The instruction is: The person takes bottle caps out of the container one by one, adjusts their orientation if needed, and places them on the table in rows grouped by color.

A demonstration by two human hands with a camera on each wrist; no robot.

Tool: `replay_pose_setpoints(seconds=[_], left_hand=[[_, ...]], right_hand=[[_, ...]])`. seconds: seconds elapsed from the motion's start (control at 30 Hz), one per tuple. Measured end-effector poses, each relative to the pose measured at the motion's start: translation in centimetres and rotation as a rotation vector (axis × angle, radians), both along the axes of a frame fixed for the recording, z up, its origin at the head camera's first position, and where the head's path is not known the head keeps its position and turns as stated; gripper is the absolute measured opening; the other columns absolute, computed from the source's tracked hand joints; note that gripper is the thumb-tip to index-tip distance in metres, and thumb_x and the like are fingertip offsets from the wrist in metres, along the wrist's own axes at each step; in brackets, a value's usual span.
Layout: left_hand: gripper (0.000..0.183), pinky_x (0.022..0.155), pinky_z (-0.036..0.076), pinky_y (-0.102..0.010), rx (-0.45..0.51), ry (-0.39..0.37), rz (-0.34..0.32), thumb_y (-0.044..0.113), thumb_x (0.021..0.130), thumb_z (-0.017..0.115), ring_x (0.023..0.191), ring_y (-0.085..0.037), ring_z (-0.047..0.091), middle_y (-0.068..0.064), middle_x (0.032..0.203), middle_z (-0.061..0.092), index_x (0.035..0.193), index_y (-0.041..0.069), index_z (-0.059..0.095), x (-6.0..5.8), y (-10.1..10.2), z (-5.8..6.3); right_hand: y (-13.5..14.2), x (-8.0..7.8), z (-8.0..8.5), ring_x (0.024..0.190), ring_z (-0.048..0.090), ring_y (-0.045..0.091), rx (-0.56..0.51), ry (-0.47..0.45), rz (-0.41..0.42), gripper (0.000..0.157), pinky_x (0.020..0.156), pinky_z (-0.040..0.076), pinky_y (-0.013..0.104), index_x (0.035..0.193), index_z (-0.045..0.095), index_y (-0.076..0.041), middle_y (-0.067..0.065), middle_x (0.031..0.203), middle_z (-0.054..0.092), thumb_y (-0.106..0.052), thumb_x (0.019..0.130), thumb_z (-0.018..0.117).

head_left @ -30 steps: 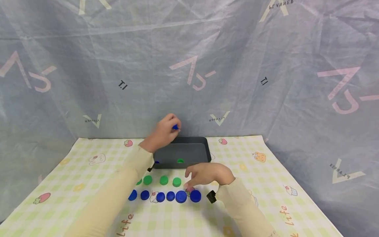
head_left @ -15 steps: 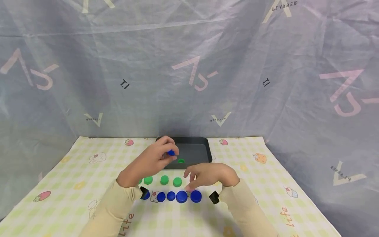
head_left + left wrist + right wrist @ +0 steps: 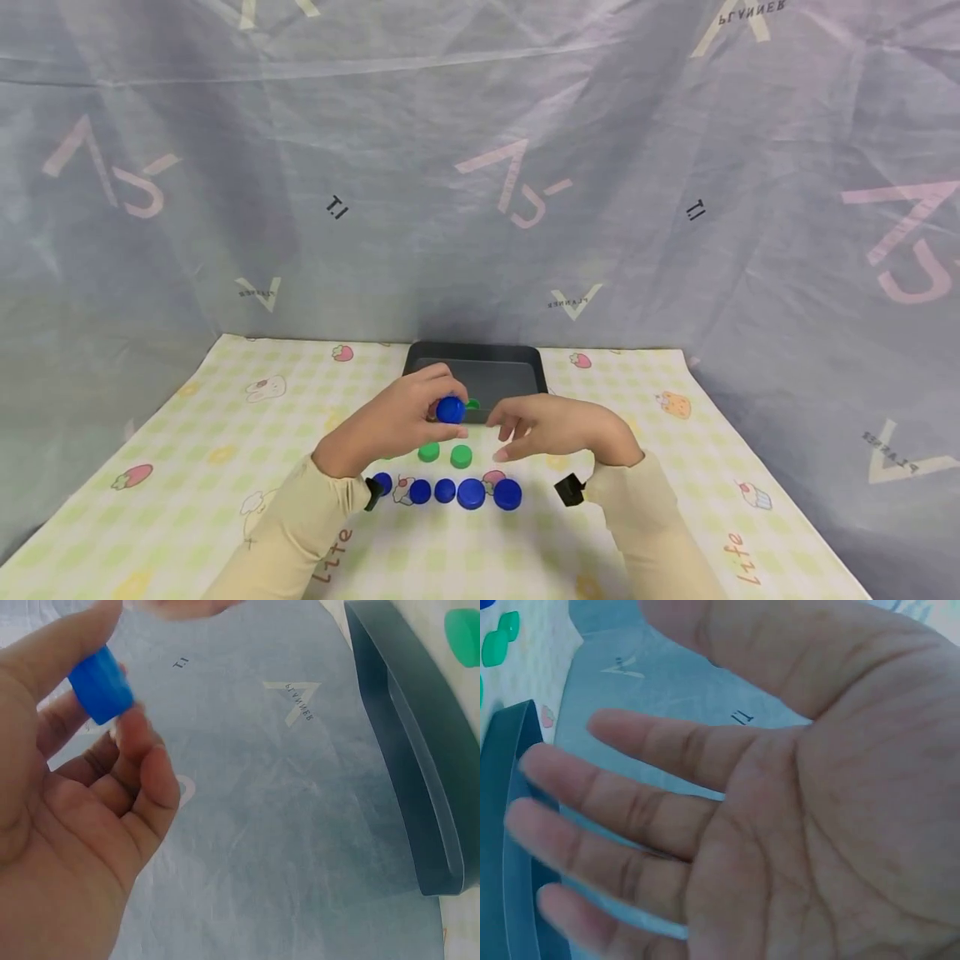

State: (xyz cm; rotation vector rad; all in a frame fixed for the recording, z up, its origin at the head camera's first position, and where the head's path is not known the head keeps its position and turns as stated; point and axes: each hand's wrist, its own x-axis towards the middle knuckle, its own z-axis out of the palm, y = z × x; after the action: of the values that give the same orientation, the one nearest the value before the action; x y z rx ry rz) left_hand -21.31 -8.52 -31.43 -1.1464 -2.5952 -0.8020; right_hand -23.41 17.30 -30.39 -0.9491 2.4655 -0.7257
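Note:
My left hand holds a blue bottle cap between thumb and fingers, in front of the tray's near edge. In the left wrist view the same blue cap is pinched, with the other fingers loosely bent. To its right, my right hand hovers with nothing in it; the right wrist view has its palm and fingers spread. Beneath the hands are two green caps in plain sight and a row of several blue caps. My left hand and wrist cover the table left of these.
At the back of the table stands a dark grey tray, with a green cap inside near its front wall. A checked, printed cloth covers the table. Behind it hangs a grey curtain.
My left hand has come down from over the tray towards me, still gripping the blue cap, then closer to the right hand. The right hand has barely shifted. The head view has turned slightly left.

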Motion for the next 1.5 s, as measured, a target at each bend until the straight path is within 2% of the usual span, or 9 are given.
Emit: replay_pose_setpoints(seconds=[0.17,0.27,0.4,0.63,0.8,1.0,1.2,1.3,1.5], left_hand=[[0.024,0.075,0.052,-0.023,-0.004,0.011,0.017,0.024,0.088,0.078,0.082,-0.009,0.054,0.008,0.101,0.045,0.106,0.017,0.063,-0.1,0.3,-0.4],[0.023,0.075,0.052,-0.022,0.000,0.026,0.015,0.021,0.089,0.077,0.083,-0.006,0.053,0.009,0.103,0.048,0.106,0.018,0.063,-0.2,0.3,-0.5],[0.024,0.073,0.052,-0.022,0.011,0.030,0.028,0.020,0.088,0.078,0.081,-0.005,0.053,0.011,0.101,0.054,0.109,0.019,0.066,-0.1,0.3,-0.6],[0.026,0.074,0.053,-0.024,0.017,0.076,0.121,0.028,0.088,0.078,0.081,-0.009,0.057,0.009,0.097,0.060,0.110,0.017,0.067,0.0,0.5,-0.9],[0.031,0.066,0.050,-0.022,-0.007,0.089,0.151,0.037,0.089,0.075,0.073,-0.008,0.056,0.008,0.091,0.064,0.109,0.016,0.065,0.0,0.8,-1.1],[0.036,0.057,0.043,-0.019,-0.027,0.238,0.177,0.036,0.084,0.081,0.059,-0.004,0.047,0.008,0.077,0.061,0.106,0.014,0.061,0.0,1.3,-1.7],[0.041,0.046,0.031,-0.017,-0.028,0.384,0.192,0.037,0.081,0.083,0.047,0.000,0.034,0.013,0.058,0.042,0.100,0.013,0.056,-0.3,2.1,-2.5],[0.047,0.045,0.030,-0.016,-0.025,0.389,0.201,0.040,0.079,0.084,0.045,0.001,0.033,0.014,0.056,0.039,0.105,0.012,0.056,-0.2,2.3,-2.7],[0.064,0.043,0.029,-0.019,-0.015,0.302,0.175,0.048,0.076,0.084,0.042,0.001,0.032,0.015,0.054,0.041,0.122,0.015,0.055,-0.2,2.3,-3.0]], right_hand=[[-0.4,0.0,0.3,0.085,0.064,0.009,-0.179,0.195,-0.002,0.022,0.075,0.054,0.028,0.113,0.066,-0.020,-0.008,0.094,0.067,-0.029,0.094,0.071],[-0.8,0.3,0.4,0.079,0.064,0.010,-0.260,0.257,-0.034,0.016,0.070,0.054,0.028,0.108,0.067,-0.020,-0.008,0.089,0.066,-0.025,0.094,0.072],[-1.4,0.7,0.4,0.078,0.064,0.009,-0.292,0.264,-0.048,0.012,0.069,0.054,0.028,0.104,0.068,-0.021,-0.009,0.087,0.066,-0.023,0.093,0.073],[-2.6,1.5,0.3,0.076,0.063,0.008,-0.315,0.299,-0.047,0.013,0.068,0.054,0.029,0.104,0.068,-0.018,-0.010,0.085,0.066,-0.023,0.092,0.073],[-3.1,2.1,0.3,0.076,0.062,0.008,-0.323,0.318,-0.093,0.017,0.068,0.053,0.028,0.104,0.068,-0.017,-0.011,0.084,0.066,-0.026,0.092,0.074],[-3.6,2.2,0.1,0.075,0.062,0.007,-0.338,0.319,-0.132,0.017,0.069,0.053,0.028,0.101,0.068,-0.016,-0.010,0.084,0.066,-0.028,0.091,0.075],[-4.1,2.3,0.0,0.078,0.063,0.006,-0.366,0.326,-0.161,0.013,0.071,0.053,0.028,0.099,0.067,-0.018,-0.010,0.086,0.066,-0.026,0.091,0.074],[-4.3,2.3,0.0,0.080,0.063,0.007,-0.364,0.311,-0.165,0.013,0.072,0.053,0.028,0.099,0.068,-0.018,-0.009,0.088,0.066,-0.024,0.091,0.075],[-4.4,2.4,0.0,0.080,0.062,0.008,-0.310,0.265,-0.158,0.014,0.073,0.053,0.029,0.102,0.069,-0.018,-0.010,0.086,0.066,-0.022,0.090,0.076]])
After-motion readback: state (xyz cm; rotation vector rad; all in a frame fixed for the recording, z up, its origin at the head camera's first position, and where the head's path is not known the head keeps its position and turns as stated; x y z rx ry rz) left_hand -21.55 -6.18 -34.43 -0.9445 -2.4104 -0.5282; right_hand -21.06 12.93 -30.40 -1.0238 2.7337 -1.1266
